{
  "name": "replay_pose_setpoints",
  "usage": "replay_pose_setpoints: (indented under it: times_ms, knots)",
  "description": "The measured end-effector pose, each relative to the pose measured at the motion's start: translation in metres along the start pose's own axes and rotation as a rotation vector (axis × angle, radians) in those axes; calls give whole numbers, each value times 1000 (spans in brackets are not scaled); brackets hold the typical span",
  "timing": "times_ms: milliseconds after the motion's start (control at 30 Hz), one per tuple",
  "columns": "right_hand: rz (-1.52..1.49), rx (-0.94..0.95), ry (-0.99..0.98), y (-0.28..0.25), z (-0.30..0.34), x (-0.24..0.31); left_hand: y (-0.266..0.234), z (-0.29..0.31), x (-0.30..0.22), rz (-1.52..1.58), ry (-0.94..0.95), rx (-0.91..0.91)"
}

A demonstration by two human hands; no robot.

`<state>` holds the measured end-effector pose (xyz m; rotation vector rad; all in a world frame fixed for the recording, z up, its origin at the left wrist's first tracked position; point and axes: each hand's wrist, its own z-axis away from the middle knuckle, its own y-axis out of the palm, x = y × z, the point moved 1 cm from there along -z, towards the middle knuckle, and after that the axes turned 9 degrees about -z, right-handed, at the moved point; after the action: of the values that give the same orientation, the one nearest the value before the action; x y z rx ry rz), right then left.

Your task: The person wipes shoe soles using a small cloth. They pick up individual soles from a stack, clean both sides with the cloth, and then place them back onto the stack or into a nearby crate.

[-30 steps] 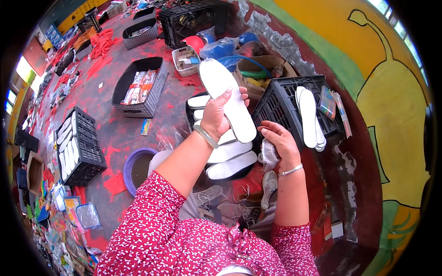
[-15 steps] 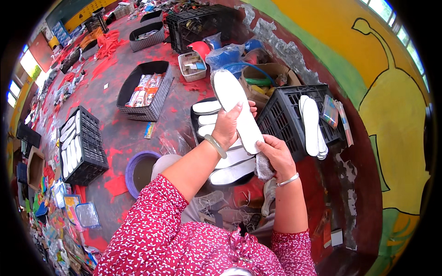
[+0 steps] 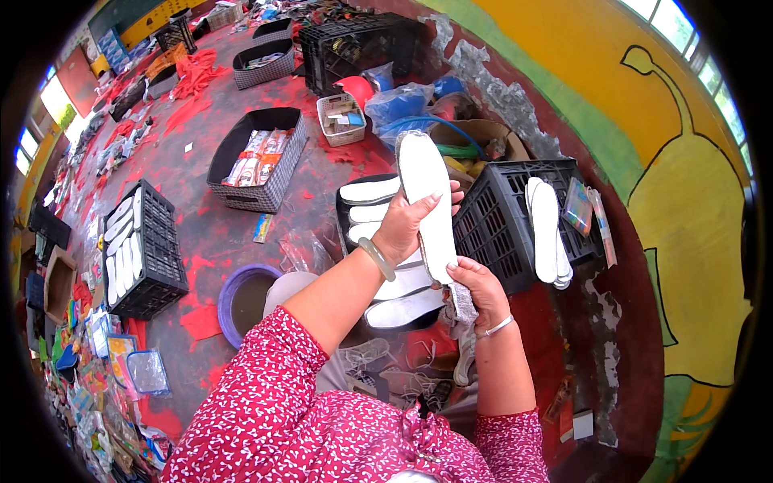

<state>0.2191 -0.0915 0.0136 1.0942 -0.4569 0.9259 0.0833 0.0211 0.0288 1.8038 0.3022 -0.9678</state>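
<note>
A white insole (image 3: pixel 428 189) stands nearly upright in front of me. My left hand (image 3: pixel 400 231) is closed around its middle, thumb across the white face and fingertips showing past the right edge. At the insole's lower end, my right hand (image 3: pixel 481 291) is closed on a grey cloth (image 3: pixel 462 304), its thumb pressed at the insole's edge. Part of the cloth dangles below the fingers. Behind my hands, a dark container holds several more white insoles (image 3: pixel 404 309) laid side by side; my left hand and the held insole partly hide them.
To the right stands a black crate (image 3: pixel 493 225) with a stack of insoles (image 3: pixel 545 229) on top. Another black crate (image 3: pixel 161 278) of insoles is at the left. A purple basin (image 3: pixel 228 310) and a grey woven basket (image 3: pixel 270 189) sit on the floor. A painted wall (image 3: pixel 692 225) rises at right.
The held insole has shifted right and turned more upright. My right hand has moved slightly down along its edge, and more of the grey cloth now hangs below that hand.
</note>
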Motion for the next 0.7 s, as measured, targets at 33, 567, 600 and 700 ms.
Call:
replay_pose_setpoints:
  times_ms: [33, 567, 600, 700]
  knots:
    - [9, -9, 3, 1, 0, -1, 1, 0, 1, -13, 10, -10]
    - [172, -279, -1141, 9, 14, 39, 13, 17, 28, -128, -346, 187]
    - [644, -273, -1285, 5, 9, 34, 18, 20, 31, -98, -366, 224]
    - [1282, -225, -1221, 25, 11, 20, 14, 26, 37, -160, -403, 180]
